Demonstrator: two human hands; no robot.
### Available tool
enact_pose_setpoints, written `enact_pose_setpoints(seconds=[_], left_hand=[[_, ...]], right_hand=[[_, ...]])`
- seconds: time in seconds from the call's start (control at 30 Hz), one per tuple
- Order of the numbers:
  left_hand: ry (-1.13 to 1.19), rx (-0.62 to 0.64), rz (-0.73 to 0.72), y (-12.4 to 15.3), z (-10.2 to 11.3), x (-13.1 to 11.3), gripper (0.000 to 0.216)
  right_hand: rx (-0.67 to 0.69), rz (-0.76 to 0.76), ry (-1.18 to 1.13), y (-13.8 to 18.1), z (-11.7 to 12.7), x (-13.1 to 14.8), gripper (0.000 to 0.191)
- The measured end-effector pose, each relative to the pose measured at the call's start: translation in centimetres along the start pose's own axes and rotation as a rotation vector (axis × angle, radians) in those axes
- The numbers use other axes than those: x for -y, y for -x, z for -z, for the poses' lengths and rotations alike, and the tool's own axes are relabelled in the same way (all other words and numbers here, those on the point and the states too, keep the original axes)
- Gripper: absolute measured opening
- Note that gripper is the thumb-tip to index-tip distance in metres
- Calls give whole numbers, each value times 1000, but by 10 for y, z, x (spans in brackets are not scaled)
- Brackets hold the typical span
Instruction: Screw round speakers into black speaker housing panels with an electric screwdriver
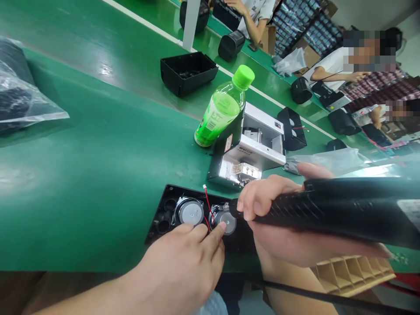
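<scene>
A black speaker panel lies on the green bench with two round speakers set in it. My left hand rests over its near side. The index finger is stretched out and touches the silver back of the right speaker; some other fingers are hidden. My right hand is wrapped around a black electric screwdriver, held nearly level. Its tip meets the upper rim of that same speaker. Beside it sits the left speaker. A red wire with a white plug rises between the two.
Behind the panel stand a white and black screw feeder and a green-capped bottle. An open black housing is farther back. Plastic-wrapped parts lie left. A cardboard divider is lower right. Co-workers sit across the bench.
</scene>
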State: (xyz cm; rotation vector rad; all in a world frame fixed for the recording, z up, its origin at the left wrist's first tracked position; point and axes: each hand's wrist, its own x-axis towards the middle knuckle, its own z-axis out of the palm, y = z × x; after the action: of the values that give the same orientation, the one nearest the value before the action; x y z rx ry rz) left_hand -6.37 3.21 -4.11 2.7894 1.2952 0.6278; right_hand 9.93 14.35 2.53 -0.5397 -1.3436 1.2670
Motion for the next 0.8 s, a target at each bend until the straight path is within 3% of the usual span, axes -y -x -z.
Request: enact_pose_setpoints(seconds=[0.4, 0.8], left_hand=[[53, -4, 7, 4, -5, -2, 33], [60, -7, 18, 2, -6, -2, 29]], right_hand=[[-2, -21, -9, 0, -4, -8, 60], [-31, 57, 71, 5, -10, -7, 64]])
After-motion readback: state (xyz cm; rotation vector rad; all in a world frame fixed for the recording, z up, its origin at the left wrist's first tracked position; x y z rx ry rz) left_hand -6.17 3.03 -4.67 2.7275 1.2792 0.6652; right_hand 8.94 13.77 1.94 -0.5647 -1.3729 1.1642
